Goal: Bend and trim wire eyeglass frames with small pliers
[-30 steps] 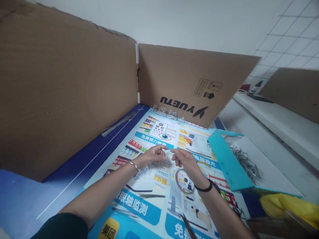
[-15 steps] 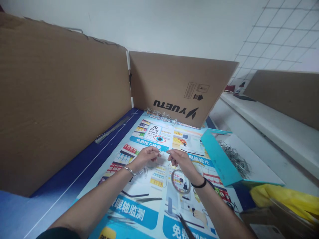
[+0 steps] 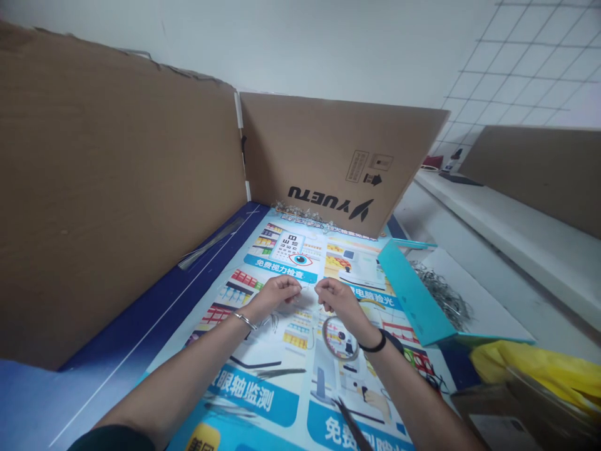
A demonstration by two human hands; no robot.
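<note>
Your left hand (image 3: 275, 297) and right hand (image 3: 342, 300), beyond the ring (image 3: 325, 337), sit farther apart than one second ago; fingers pinched narrow, contents indiscernible.

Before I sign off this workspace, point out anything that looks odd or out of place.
The YUETU lettering on the rear cardboard panel is upside down. The left cardboard panel has a ragged top edge. Loose dark strands lie on the poster, perhaps strayed from the wiry tangle in the turquoise box.
</note>
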